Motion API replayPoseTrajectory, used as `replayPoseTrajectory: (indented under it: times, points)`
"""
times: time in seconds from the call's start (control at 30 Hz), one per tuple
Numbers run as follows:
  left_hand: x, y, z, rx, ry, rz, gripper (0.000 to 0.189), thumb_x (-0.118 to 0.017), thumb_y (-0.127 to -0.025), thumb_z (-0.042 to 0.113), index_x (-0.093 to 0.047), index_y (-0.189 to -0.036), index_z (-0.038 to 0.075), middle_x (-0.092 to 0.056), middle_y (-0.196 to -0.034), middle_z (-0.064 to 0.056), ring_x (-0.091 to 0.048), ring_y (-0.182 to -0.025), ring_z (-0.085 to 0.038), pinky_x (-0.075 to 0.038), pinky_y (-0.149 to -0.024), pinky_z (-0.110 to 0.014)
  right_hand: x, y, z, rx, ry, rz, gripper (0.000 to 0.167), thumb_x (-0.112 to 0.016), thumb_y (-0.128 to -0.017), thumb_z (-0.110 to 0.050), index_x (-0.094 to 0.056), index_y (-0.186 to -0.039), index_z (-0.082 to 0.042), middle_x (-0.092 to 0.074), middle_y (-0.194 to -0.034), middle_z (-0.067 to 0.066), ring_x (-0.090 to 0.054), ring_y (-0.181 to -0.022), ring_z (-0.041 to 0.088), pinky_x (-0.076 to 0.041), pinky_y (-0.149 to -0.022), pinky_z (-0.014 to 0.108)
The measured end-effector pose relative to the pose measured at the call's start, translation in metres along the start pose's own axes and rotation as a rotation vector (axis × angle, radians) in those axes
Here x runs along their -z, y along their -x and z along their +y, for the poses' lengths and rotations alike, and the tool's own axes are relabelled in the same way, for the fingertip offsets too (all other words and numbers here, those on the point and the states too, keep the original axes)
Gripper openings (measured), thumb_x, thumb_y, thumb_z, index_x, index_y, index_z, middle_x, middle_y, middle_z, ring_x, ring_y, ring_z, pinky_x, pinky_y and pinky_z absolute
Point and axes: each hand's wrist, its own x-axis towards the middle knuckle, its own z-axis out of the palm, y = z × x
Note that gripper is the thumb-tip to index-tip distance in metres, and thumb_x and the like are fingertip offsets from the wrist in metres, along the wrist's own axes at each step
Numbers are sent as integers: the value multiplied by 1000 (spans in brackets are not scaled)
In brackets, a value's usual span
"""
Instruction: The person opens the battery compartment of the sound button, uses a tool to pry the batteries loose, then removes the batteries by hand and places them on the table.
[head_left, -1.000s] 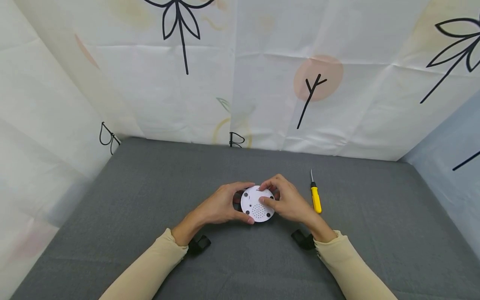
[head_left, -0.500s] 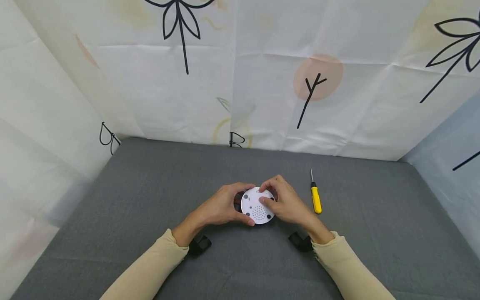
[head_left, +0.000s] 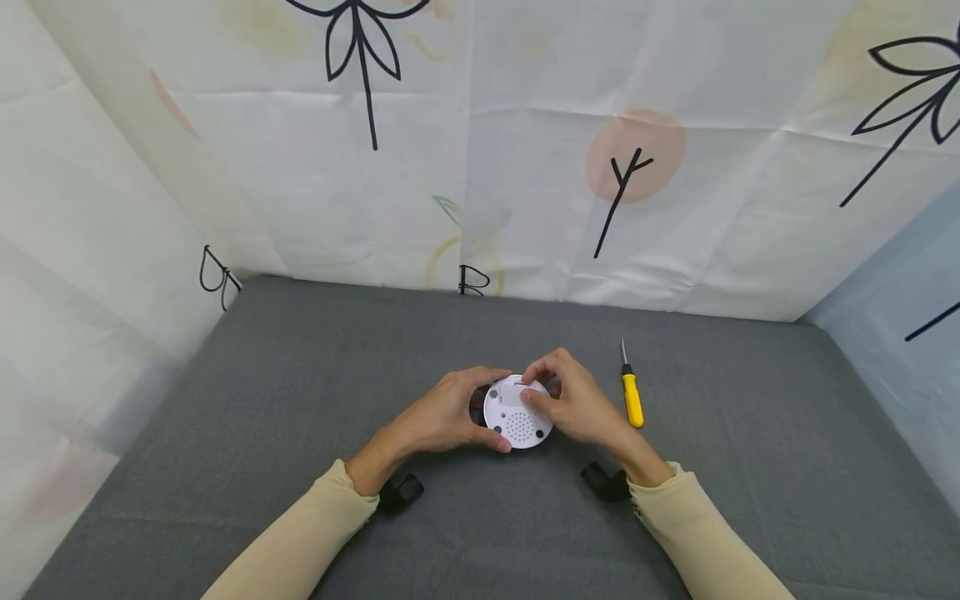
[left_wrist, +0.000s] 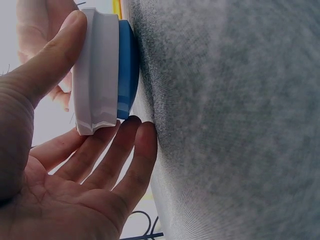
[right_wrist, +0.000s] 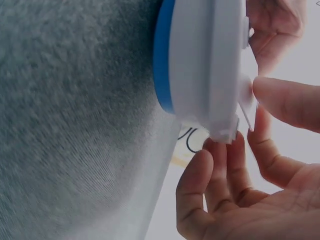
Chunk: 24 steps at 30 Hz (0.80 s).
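A round white device [head_left: 517,427] lies with its perforated, dark-footed side up; the wrist views show its blue underside [left_wrist: 128,70] facing the cloth. My left hand [head_left: 450,408] grips its left rim, thumb at the near edge and fingers curled round the far one. From above, my right hand [head_left: 576,406] pinches a small white cover [right_wrist: 250,116] on the device between thumb and index finger. That cover stands tilted, one edge raised off the white face. The hand partly hides the device's right side in the head view.
A yellow-handled screwdriver [head_left: 632,396] lies right of my right hand, tip pointing away. Grey cloth [head_left: 360,333] covers the table. A patterned white curtain [head_left: 540,208] hangs along its back and sides.
The device has shifted slightly toward me and to the right, both hands staying on it. The cover's outline shows more plainly near the right fingertips now.
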Motion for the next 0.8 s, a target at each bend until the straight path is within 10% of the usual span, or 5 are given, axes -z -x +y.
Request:
replayPoseTrajectory:
  times: [0.8]
  points:
    - [-1, 0, -1, -23, -46, 2, 91, -93, -74, 30, -49, -148, 0, -58, -141, -9, -57, -121, -18, -47, -102, -40, 4, 1, -2, 71, 150, 48, 21, -79, -86, -2, -80, -107, -6, -63, -90, -2, -58, -87, 23, -46, -75, 35]
